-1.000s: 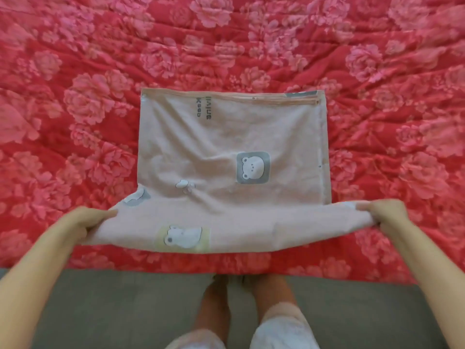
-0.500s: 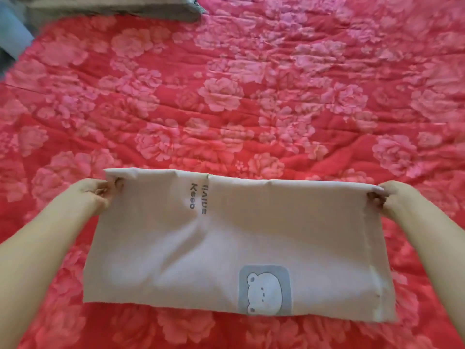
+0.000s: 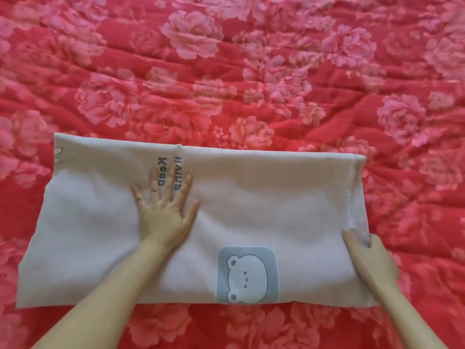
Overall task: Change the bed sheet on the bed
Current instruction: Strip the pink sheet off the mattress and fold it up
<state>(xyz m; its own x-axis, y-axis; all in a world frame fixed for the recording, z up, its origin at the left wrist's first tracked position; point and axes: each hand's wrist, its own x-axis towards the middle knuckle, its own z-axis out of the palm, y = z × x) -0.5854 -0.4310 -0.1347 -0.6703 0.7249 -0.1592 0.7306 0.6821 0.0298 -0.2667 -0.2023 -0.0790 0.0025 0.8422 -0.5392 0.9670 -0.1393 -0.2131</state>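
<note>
A red quilt with large pink flowers fills the whole view, creased in long ridges; nothing of the room shows beyond it. On the quilt's near part lies the sheet, a pale beige cloth folded into a wide band that runs from the left side almost to the right.

The left hand lies palm down on the sheet left of its middle, fingers straight and spread wide, the tips over dark printed words. The right hand is at the sheet's right end and pinches the edge, thumb on top of the cloth and the other fingers at the outer side of the edge.

The sheet looks smooth, with a straight far fold and a seam down its right end. A grey-blue patch with a white bear sits at its near edge, between the two forearms. A small print peeks out at the far left corner.
</note>
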